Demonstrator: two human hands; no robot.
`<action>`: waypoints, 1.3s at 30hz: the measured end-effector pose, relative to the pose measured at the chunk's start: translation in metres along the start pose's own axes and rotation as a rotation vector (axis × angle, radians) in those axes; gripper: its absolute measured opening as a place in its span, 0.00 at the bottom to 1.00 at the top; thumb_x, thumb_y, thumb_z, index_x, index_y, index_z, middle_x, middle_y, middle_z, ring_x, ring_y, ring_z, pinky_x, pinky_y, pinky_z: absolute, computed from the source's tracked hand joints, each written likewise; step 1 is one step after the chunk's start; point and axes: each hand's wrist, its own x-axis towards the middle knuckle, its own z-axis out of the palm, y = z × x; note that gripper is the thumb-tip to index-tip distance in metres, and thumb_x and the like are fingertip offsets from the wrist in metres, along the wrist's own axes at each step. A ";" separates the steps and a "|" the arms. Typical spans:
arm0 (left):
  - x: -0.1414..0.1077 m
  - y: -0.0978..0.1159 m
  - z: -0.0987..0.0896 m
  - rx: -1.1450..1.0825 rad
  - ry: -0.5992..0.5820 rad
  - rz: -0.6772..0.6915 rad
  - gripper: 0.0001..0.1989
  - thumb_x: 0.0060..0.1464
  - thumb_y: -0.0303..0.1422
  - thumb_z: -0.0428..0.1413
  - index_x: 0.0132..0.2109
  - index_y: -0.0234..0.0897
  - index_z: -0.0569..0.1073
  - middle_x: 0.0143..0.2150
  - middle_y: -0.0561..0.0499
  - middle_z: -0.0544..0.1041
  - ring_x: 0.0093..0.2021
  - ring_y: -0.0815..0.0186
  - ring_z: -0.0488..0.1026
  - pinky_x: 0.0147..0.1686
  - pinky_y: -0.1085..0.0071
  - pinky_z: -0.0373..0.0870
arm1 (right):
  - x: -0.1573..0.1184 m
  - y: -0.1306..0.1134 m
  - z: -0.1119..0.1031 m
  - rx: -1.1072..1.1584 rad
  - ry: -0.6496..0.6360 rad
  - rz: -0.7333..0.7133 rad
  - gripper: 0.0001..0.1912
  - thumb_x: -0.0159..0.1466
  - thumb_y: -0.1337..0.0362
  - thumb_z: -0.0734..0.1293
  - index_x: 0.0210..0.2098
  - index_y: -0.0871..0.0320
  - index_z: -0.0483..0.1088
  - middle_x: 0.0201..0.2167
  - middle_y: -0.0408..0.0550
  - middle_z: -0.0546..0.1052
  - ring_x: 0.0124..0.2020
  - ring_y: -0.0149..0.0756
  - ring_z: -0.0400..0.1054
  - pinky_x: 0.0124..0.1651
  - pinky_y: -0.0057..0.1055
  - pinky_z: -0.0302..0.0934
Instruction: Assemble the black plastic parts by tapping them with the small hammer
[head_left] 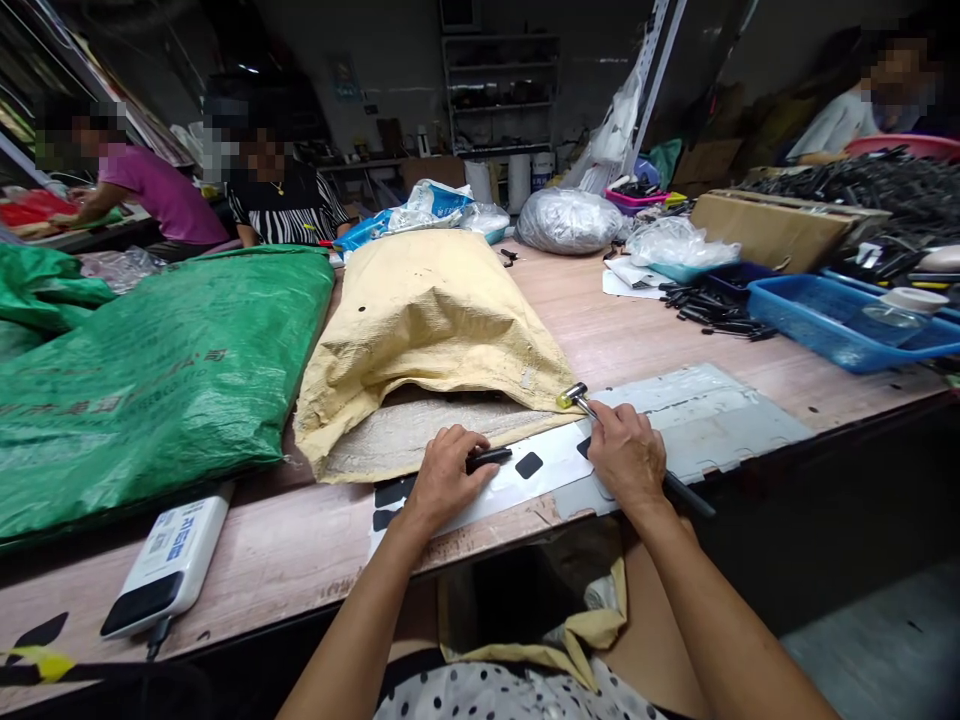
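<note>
My left hand (450,470) is closed round a short black cylindrical piece (489,458), held over a white strip (555,455) at the table's front edge. My right hand (626,455) grips a small hammer (574,396); its metal head with a yellowish face points up and left, and its dark handle comes out below the hand. Square black patches (529,465) lie on the white strip, one between my hands and others left of my left hand. A cream woven sack (442,320) lies just beyond, its mouth open towards me.
A green sack (165,380) and a white power bank (172,560) are on the left. On the right are a grey board (697,410), a blue tray (840,320) and heaped black parts (862,200). Three people sit farther back.
</note>
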 end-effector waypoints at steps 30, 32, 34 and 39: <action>0.002 -0.005 0.003 -0.196 0.052 -0.094 0.06 0.49 0.30 0.67 0.30 0.39 0.76 0.33 0.54 0.77 0.40 0.63 0.70 0.42 0.67 0.64 | -0.060 -0.072 -0.048 0.639 -0.259 -0.314 0.23 0.72 0.68 0.56 0.62 0.50 0.70 0.37 0.48 0.75 0.40 0.37 0.71 0.45 0.32 0.68; 0.002 -0.005 0.003 -0.202 0.049 -0.093 0.05 0.49 0.30 0.67 0.32 0.40 0.78 0.34 0.53 0.78 0.41 0.62 0.71 0.44 0.66 0.64 | -0.059 -0.069 -0.049 0.653 -0.232 -0.282 0.22 0.72 0.67 0.56 0.62 0.50 0.69 0.38 0.49 0.75 0.40 0.37 0.71 0.46 0.32 0.68; 0.002 -0.005 0.003 -0.208 0.045 -0.099 0.05 0.49 0.30 0.67 0.34 0.40 0.80 0.35 0.53 0.79 0.41 0.61 0.71 0.45 0.65 0.65 | -0.057 -0.066 -0.050 0.685 -0.190 -0.252 0.23 0.72 0.67 0.56 0.63 0.50 0.68 0.40 0.49 0.75 0.42 0.37 0.72 0.49 0.33 0.68; 0.002 -0.004 0.003 -0.215 0.053 -0.107 0.04 0.48 0.29 0.67 0.34 0.40 0.81 0.33 0.52 0.79 0.39 0.62 0.72 0.45 0.65 0.65 | -0.058 -0.062 -0.050 0.691 -0.248 -0.230 0.23 0.71 0.68 0.57 0.62 0.50 0.69 0.42 0.49 0.77 0.43 0.37 0.73 0.50 0.34 0.68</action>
